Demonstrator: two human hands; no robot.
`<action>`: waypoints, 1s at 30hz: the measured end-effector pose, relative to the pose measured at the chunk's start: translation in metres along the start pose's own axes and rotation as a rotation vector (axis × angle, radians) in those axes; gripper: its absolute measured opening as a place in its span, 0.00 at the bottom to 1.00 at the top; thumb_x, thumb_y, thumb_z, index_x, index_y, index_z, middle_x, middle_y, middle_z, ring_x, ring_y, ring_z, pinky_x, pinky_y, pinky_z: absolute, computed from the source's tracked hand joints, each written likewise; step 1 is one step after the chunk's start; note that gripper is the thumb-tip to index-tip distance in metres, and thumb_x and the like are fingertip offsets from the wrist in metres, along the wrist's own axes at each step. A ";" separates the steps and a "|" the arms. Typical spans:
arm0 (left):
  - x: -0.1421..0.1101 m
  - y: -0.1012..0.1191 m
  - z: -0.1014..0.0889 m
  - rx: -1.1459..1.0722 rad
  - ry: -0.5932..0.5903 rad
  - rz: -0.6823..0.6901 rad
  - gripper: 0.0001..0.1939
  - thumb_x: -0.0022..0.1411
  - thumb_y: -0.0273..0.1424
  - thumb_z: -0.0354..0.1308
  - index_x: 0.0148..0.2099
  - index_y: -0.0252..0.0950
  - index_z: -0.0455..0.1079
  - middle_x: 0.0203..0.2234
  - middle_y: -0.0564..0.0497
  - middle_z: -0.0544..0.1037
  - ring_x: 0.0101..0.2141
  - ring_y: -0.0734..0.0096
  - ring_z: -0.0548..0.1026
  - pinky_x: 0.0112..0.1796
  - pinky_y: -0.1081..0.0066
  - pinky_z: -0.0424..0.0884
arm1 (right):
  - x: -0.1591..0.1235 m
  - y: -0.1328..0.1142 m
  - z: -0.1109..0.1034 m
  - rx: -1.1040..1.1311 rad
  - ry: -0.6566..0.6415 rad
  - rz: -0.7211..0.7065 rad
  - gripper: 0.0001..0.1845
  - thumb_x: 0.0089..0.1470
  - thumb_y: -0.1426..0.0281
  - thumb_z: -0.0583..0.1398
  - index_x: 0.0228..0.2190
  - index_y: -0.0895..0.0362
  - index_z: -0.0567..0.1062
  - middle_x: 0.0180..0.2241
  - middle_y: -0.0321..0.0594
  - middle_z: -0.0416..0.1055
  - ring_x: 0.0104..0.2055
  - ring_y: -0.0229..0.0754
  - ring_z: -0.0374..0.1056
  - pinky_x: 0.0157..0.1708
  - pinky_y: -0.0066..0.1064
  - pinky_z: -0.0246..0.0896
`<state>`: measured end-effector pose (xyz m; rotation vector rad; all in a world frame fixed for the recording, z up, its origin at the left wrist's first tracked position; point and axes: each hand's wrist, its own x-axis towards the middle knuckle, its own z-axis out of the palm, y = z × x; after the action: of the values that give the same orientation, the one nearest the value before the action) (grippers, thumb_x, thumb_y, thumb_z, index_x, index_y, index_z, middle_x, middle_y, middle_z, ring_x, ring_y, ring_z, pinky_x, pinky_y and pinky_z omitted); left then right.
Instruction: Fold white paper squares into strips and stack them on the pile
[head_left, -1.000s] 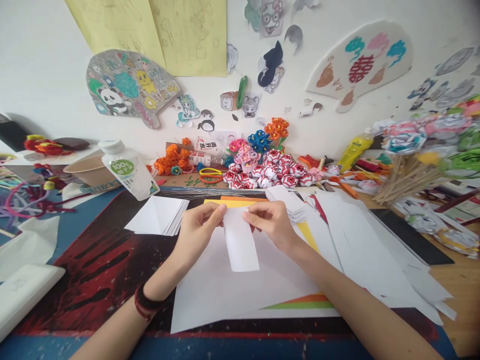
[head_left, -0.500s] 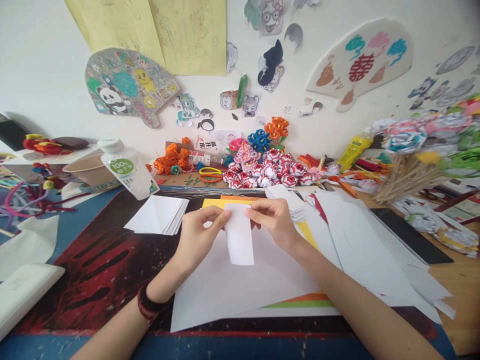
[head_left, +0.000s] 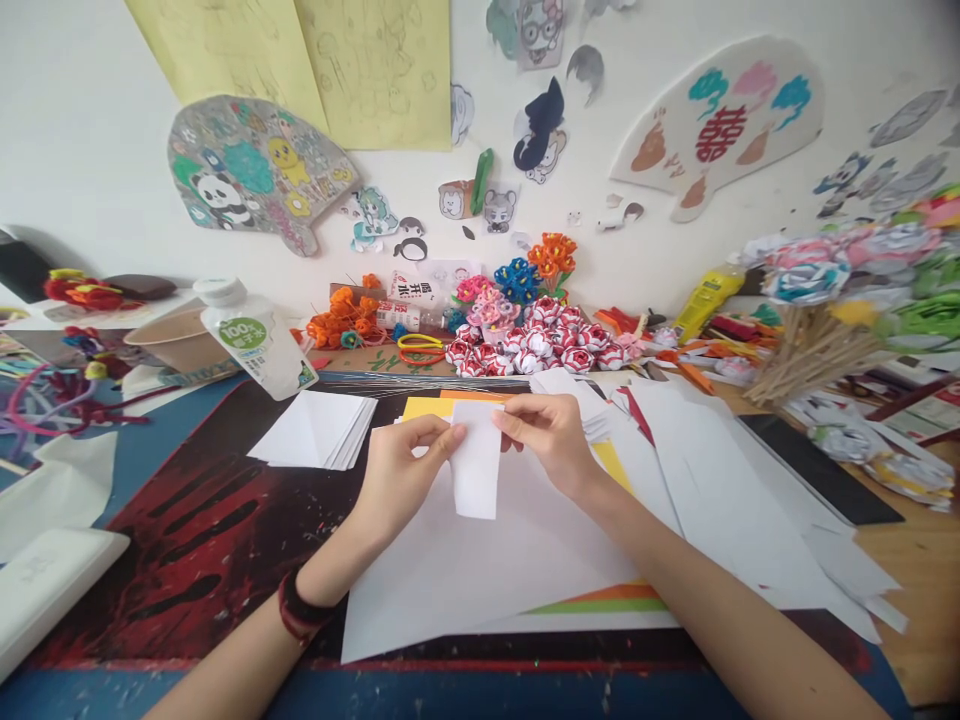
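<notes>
A narrow strip of white folded paper (head_left: 475,470) hangs upright between my two hands, above a large white sheet (head_left: 480,570). My left hand (head_left: 409,465) pinches its upper left edge between thumb and fingers. On the other side, my right hand (head_left: 551,435) grips the upper right edge, its fingertips partly hidden behind the paper. Left of my left hand lies a stack of white paper pieces (head_left: 311,428). Behind my right hand sits another pile of white paper pieces (head_left: 592,425), partly covered by that hand.
Yellow paper (head_left: 427,408) and other coloured sheets lie beneath the large white one. A white bottle (head_left: 259,340) stands at the back left. Red-and-white flowers (head_left: 536,340) are heaped at the back. Long white sheets (head_left: 735,480) and a black slab (head_left: 817,470) lie to the right.
The paper strip has swung slightly, its lower end shifting a little left and up. My right fingers have moved slightly along its edge. Both hands still hold it.
</notes>
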<state>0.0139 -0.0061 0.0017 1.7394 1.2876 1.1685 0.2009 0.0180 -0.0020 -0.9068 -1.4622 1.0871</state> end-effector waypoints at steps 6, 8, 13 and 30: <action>0.001 -0.002 0.001 -0.094 -0.098 -0.040 0.17 0.62 0.42 0.56 0.30 0.34 0.75 0.27 0.49 0.79 0.29 0.67 0.74 0.30 0.73 0.66 | 0.001 -0.001 -0.002 0.016 0.051 -0.025 0.12 0.49 0.64 0.65 0.22 0.60 0.77 0.17 0.36 0.68 0.19 0.36 0.64 0.20 0.28 0.58; 0.000 -0.003 0.002 -0.022 -0.049 -0.020 0.17 0.61 0.41 0.57 0.26 0.35 0.73 0.23 0.51 0.78 0.26 0.70 0.72 0.29 0.74 0.65 | 0.001 -0.001 -0.001 0.017 0.054 -0.019 0.12 0.48 0.64 0.66 0.22 0.60 0.77 0.17 0.36 0.68 0.19 0.36 0.64 0.21 0.28 0.58; -0.003 -0.001 0.002 0.202 0.055 0.052 0.16 0.61 0.40 0.57 0.26 0.35 0.73 0.21 0.52 0.77 0.25 0.71 0.71 0.29 0.73 0.63 | 0.000 -0.001 0.001 0.017 0.053 -0.012 0.12 0.48 0.64 0.66 0.20 0.60 0.76 0.16 0.36 0.68 0.19 0.35 0.63 0.20 0.28 0.57; -0.001 0.000 0.003 0.081 -0.039 -0.005 0.17 0.62 0.40 0.55 0.29 0.33 0.73 0.23 0.51 0.75 0.26 0.73 0.69 0.29 0.75 0.62 | 0.003 0.003 -0.001 0.120 0.114 -0.002 0.11 0.49 0.67 0.65 0.20 0.60 0.77 0.16 0.36 0.68 0.19 0.34 0.61 0.20 0.28 0.54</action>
<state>0.0170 -0.0068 0.0006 1.8076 1.3317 1.0878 0.2017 0.0222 -0.0034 -0.8678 -1.2902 1.0925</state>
